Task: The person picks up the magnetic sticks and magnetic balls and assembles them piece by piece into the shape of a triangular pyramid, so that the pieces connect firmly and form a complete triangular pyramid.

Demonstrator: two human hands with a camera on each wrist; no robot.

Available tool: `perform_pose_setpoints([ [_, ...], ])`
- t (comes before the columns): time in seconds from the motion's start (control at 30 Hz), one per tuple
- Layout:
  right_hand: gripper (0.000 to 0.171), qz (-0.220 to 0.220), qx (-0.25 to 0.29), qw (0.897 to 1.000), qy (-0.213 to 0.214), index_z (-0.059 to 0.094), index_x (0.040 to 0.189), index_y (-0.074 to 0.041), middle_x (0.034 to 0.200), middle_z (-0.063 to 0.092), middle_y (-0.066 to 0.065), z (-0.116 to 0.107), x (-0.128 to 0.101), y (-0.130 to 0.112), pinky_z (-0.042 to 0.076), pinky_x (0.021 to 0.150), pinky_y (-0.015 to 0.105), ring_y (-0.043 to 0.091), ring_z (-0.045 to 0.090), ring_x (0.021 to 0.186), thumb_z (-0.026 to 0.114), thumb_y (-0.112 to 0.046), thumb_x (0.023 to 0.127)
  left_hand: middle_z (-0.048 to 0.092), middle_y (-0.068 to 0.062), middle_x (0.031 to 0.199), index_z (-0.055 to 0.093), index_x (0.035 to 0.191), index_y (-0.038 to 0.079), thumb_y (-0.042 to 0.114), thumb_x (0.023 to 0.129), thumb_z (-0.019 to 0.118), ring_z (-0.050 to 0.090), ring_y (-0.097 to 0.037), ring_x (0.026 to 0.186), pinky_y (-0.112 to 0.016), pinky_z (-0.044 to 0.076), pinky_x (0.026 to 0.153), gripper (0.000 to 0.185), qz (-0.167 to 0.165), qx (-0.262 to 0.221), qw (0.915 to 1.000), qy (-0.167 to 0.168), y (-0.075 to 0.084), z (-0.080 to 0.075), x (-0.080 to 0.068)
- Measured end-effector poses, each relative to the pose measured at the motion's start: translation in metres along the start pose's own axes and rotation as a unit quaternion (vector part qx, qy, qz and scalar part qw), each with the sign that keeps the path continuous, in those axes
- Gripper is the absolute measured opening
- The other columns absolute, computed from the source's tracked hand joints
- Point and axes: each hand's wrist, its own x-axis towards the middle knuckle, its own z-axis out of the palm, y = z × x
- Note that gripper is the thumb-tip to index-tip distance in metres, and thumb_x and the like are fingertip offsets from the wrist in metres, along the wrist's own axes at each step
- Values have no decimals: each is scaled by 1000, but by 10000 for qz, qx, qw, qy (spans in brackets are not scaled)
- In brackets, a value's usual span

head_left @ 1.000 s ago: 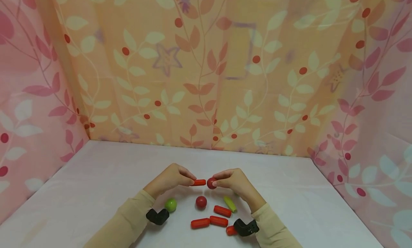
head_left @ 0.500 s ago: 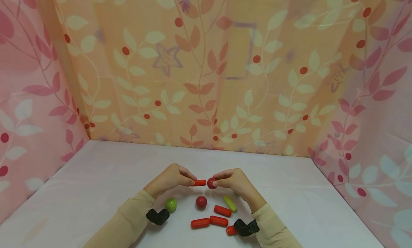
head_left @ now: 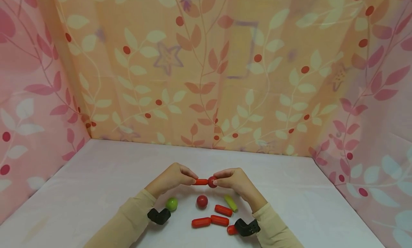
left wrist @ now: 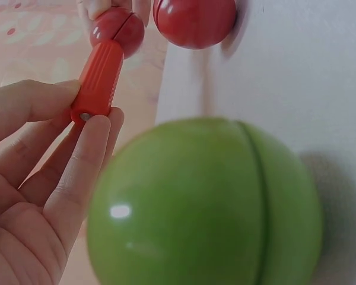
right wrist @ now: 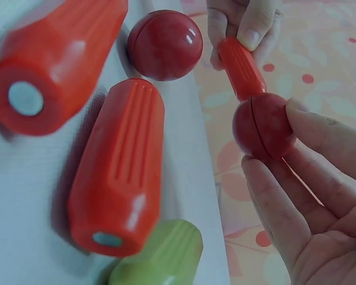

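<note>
The left hand [head_left: 172,178] pinches a short red rod [head_left: 201,181] by one end between thumb and fingertips, and the right hand [head_left: 235,180] pinches a small red ball [head_left: 212,182] the same way; rod tip and ball touch, held above the middle of the white worktop [head_left: 96,176]. Below them lie a second red ball [head_left: 202,201], a green ball [head_left: 172,204] near the left wrist, a yellow-green rod [head_left: 230,203] under the right hand, and three more red rods [head_left: 220,220] in a loose cluster, with a fourth partly hidden by the right wrist camera. Bare worktop stretches wide to either side and back to the leaf-patterned cloth walls [head_left: 206,79] that enclose it on three sides. The left wrist view shows a metal disc in the held rod's end; the right wrist view shows a seam round the held ball and pale discs in the lying rods' ends, details too small in the head view.
</note>
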Motion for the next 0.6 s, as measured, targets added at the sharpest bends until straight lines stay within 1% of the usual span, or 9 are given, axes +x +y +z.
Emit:
perform_pose_setpoints([
  [0.1,29,-18,46,10000,-40,76,111,-7,101,78,8,-1,1,1,52,86,33,16,66,96,78,-21,85,75,2,87,81,92,15,18,83,77,61,-17,89,-32,44,79,10,30,-8,10000,42,1,1,-1],
  [0.27,32,30,-104,9999,13,77,110,-9,104,77,6,0,1,2,55,86,33,16,66,97,82,-23,82,75,1,88,81,93,13,18,84,77,62,-17,88,-33,46,80,11,105,-46,9999,76,3,3,-3],
  [0.47,32,109,-302,9994,144,78,109,-12,105,77,4,-1,0,0,54,83,33,16,66,94,84,-23,80,75,1,89,81,94,13,19,84,78,61,-17,88,-37,48,82,12,62,-143,9998,94,3,5,-4],
  [0.6,32,119,-310,9994,138,78,109,-12,104,77,4,-4,-1,-1,53,84,34,16,66,94,83,-24,80,75,1,91,80,96,13,18,84,77,62,-17,88,-37,49,84,13,42,-184,9998,63,4,5,-5],
])
